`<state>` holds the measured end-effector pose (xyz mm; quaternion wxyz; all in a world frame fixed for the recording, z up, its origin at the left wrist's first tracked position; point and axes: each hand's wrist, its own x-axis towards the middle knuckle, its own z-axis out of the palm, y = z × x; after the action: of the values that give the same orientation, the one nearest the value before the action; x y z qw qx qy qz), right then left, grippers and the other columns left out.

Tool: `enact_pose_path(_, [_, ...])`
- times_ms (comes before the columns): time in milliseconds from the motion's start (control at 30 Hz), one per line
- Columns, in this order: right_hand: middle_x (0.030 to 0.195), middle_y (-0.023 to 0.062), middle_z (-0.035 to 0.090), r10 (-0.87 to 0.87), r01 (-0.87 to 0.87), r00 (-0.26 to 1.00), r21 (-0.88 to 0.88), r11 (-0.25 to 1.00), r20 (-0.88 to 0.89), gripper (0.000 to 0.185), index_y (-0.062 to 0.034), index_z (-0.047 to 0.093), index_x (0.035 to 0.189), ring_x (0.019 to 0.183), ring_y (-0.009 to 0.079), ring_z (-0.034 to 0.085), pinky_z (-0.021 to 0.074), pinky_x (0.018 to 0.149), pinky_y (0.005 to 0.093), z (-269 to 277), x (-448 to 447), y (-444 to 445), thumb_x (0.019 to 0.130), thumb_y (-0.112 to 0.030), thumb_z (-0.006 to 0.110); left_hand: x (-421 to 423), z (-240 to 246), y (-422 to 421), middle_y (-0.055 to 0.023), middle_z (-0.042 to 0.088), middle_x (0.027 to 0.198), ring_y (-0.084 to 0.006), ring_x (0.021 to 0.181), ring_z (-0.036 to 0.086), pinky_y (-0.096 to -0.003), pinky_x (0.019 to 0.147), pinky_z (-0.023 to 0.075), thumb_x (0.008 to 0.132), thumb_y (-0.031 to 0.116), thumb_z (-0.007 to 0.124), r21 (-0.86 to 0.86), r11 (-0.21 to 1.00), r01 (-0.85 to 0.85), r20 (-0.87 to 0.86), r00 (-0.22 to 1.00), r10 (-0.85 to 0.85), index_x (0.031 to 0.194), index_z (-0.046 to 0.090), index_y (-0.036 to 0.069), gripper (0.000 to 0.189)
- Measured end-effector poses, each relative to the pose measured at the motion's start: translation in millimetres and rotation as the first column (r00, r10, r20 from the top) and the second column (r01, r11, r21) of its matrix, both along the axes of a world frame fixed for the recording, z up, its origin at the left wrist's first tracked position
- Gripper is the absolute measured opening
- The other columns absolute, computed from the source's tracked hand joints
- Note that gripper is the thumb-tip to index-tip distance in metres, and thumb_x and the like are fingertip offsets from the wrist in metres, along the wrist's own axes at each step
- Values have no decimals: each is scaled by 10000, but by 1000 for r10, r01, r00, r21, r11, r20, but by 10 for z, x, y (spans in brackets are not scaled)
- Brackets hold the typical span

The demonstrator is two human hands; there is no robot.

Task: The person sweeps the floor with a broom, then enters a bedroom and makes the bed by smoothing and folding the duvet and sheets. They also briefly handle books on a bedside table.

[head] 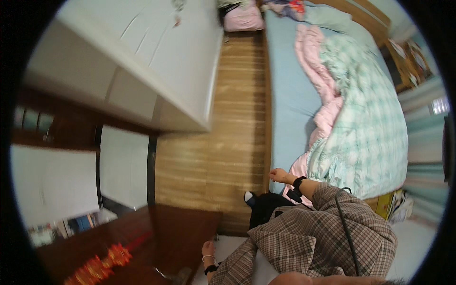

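My right hand (279, 175) is over the near edge of the bed, its fingers loosely bent and nothing visible in them. A black band (298, 182) circles that wrist. Beneath the forearm lies the end of a pink quilt (301, 164), beside a green-and-white checked quilt (367, 124). Low in the view, my left hand (207, 246) hangs close to a dark brown wooden door (181, 231). It wears a pale bracelet and a black wrist band; its fingers are too small to make out clearly. A black cable (343, 224) runs across my plaid jacket (292, 245).
A light-blue bed sheet (290, 89) covers the bed along its wooden side rail (267, 107). Wooden flooring (235, 117) runs between bed and white wardrobe (171, 64). A pink bundle (244, 18) sits at the far end. Red-orange decorations (99, 267) hang on the door.
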<state>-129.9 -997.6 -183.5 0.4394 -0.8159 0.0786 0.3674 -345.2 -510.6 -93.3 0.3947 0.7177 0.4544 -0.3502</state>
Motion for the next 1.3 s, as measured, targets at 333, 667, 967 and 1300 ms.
enact_pose_path(333, [816,78,639,-684,708,702,85,701,-197,249,-15,628,939,672,165,616,512,576,283,-158,452,-787,860,-240,554,3264,-319,-762,-88,629,999,-154,834,602,-276,736,487,881,173,581,-137,840,525,468,782,-412,1160,559,18,320])
enact_pose_path(667, [863,177,653,-815,874,482,-237,424,322,272,-12,626,870,835,348,616,488,741,401,-984,2055,-2433,821,-254,511,7069,-119,-2992,-58,616,877,-144,772,619,-271,688,501,910,189,554,-70,478,876,520,441,-732,1172,535,21,311])
enact_pose_path(967, [682,66,638,-855,861,508,29,508,-105,275,-45,627,806,606,176,600,490,597,313,-1421,3516,-2232,859,-290,514,9641,-968,-4272,-55,618,880,-171,712,639,-264,586,501,896,200,561,-131,410,902,277,431,-859,1133,562,72,269])
enact_pose_path(1300, [657,34,574,-752,747,-659,113,-655,-5,141,-76,581,870,566,124,558,449,473,257,-1346,3786,-3130,870,-214,550,13138,-1432,-7515,-150,649,986,-303,911,612,-373,813,480,830,286,588,296,-295,908,322,-386,-864,1069,606,54,334])
